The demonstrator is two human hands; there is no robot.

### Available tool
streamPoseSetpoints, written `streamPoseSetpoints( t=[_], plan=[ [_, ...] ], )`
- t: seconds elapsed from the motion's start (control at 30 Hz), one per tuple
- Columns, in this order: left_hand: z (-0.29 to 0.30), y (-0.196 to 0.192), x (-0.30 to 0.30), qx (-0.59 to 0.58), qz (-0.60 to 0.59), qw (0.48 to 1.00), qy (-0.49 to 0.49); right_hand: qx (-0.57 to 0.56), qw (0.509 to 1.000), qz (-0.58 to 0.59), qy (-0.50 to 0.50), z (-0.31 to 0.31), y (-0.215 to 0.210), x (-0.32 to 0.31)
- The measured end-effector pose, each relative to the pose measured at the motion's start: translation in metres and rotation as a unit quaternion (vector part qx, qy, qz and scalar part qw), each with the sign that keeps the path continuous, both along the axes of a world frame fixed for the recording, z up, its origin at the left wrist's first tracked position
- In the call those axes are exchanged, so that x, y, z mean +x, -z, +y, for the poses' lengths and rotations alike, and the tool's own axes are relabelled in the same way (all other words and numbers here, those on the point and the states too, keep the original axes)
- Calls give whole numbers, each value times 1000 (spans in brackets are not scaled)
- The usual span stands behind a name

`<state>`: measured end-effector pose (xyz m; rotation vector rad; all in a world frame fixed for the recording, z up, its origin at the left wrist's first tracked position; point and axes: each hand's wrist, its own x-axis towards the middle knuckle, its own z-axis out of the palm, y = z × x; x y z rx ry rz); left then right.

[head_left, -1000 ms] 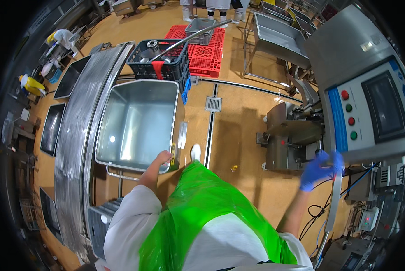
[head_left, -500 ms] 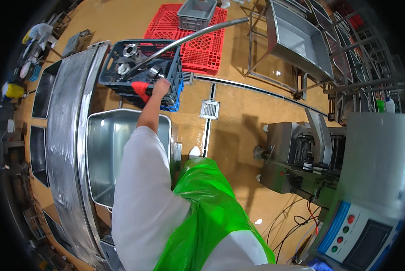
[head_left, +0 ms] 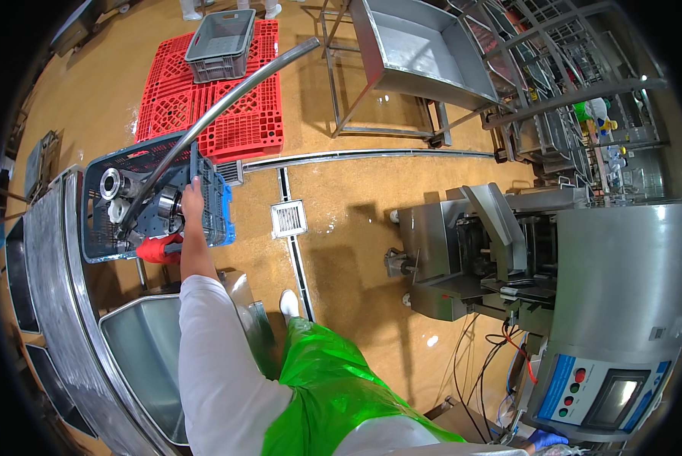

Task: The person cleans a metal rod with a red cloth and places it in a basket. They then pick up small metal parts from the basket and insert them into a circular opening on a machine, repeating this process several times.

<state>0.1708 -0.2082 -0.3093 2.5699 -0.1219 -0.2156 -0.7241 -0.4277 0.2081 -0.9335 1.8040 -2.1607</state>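
Note:
My bare left hand (head_left: 193,202) reaches to the right side of a dark blue-grey plastic crate (head_left: 213,190), its fingers closed over the rim. Inside the crate lie a round flanged metal fitting (head_left: 114,185), a shiny metal ring part (head_left: 169,204) and a white piece (head_left: 118,210). A long bent metal pipe (head_left: 234,93) leans out over the far rim. Something red (head_left: 155,250), perhaps a cloth, hangs at the near rim beside my wrist. At the lower right, my blue-gloved right hand (head_left: 545,439) is by the steel machine's control panel; its fingers are mostly hidden.
A red pallet (head_left: 238,129) with a grey crate (head_left: 221,47) lies beyond. A steel basin (head_left: 147,365) stands near my left arm, a steel table (head_left: 52,273) left of it. The steel machine (head_left: 615,289) fills the right, cables (head_left: 478,365) below it. A floor drain (head_left: 288,219) is ahead.
The view has shifted, so the crate, pallet and basin sit further left. My left hand remains at the crate's right side. More of the blue-gloved hand shows.

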Motion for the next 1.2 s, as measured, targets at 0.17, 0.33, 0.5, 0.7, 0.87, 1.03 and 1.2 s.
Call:
streamPoseSetpoints(
  t=[0.17, 0.33, 0.5, 0.7, 0.87, 1.03, 1.2],
  plan=[
    [-12, -18, -6, -78, 111, 991, -8, 23, 1000, -5, 21, 9, 24, -2],
    [20, -23, -51, -25, 61, 994, 85, 42, 999, 9, -11, -18, 26, 0],
    [-7, -48, -108, 37, 101, 988, 106, 52, 999, 12, 0, -10, 26, -15],
    [-18, -87, -183, 85, 105, 970, 204, 50, 998, 31, -21, -11, 11, -37],
    [-16, -73, -240, 112, 167, 954, 223, 27, 998, 37, -43, -19, -15, -64],
    [-42, -103, -306, 141, 161, 940, 265, -22, 997, 49, -63, -23, -55, -91],
    [-60, -103, -367, 145, 154, 930, 300, -64, 992, 44, -104, -28, -89, -120]
  ],
)
